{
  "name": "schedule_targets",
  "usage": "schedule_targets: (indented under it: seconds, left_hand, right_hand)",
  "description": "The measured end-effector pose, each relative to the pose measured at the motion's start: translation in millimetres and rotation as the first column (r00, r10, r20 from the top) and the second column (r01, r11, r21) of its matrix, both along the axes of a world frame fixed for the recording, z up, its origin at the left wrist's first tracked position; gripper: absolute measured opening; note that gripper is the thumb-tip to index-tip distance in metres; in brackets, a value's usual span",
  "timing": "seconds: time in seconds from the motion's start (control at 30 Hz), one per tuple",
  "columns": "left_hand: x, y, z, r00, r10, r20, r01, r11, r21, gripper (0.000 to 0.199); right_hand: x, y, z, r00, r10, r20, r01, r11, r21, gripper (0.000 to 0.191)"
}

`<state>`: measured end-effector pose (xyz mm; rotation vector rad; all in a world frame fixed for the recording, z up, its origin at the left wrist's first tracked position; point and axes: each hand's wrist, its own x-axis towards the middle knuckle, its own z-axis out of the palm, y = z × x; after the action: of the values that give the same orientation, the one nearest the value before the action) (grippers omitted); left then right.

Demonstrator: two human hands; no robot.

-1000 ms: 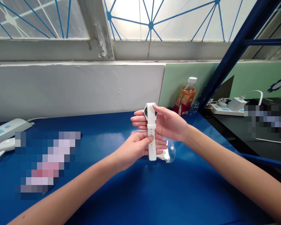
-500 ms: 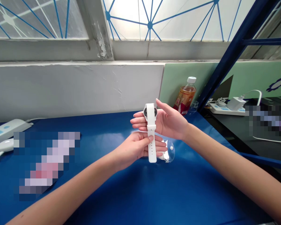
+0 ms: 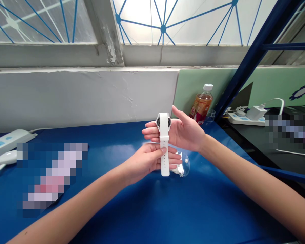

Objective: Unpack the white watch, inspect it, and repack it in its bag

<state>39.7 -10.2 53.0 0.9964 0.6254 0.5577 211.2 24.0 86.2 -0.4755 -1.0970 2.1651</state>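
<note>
On my feed: left hand [image 3: 142, 162] and right hand [image 3: 190, 135] ungloved, fingers [image 3: 151, 130] slim; left forearm [image 3: 91, 195] and right forearm [image 3: 246, 173] bare, small mole [image 3: 25, 232] on the left.

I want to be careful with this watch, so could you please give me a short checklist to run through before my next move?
1. Strap gripped: ok; the left hand has its thumb on the white strap, fingers behind.
2. Right hand supporting the watch head: cannot tell; its open fingers lie behind, but contact is hidden.
3. Right thumb off the watch: ok; it points up, apart.
4. Watch head fully visible: not ok; the strap crosses in front.
5. Bottle capped: ok.
6. Clear plastic item fully visible: not ok; partly hidden behind the left hand.
</note>
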Motion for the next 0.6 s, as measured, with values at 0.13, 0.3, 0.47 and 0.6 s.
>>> schedule_targets:
  seconds: [0.13, 0.3, 0.47, 0.6]
  left_hand:
    - [0.2, 1.1, -1.0, 1.0, -0.011, 0.022, 0.012, 1.0, -0.012, 0.029]
    - [0.6, 2.1, -4.1, 0.997, -0.033, 0.075, 0.036, 0.999, -0.037, 0.029]
    - [-0.7, 2.3, -6.5, 0.993, -0.048, 0.106, 0.055, 0.997, -0.062, 0.028]
    - [-0.7, 3.4, -6.4, 0.99, -0.053, 0.131, 0.063, 0.995, -0.072, 0.028]
  right_hand:
    - [0.2, 0.3, -0.3, 1.0, -0.003, -0.005, 0.003, 1.0, 0.009, 0.079]
    - [0.9, 2.1, -4.5, 0.999, 0.012, -0.03, -0.012, 1.0, 0.003, 0.074]
    - [0.7, 3.4, -7.1, 0.999, -0.013, -0.032, 0.012, 1.0, -0.02, 0.064]
    - [0.3, 5.1, -8.4, 0.998, -0.038, -0.043, 0.035, 0.998, -0.053, 0.059]
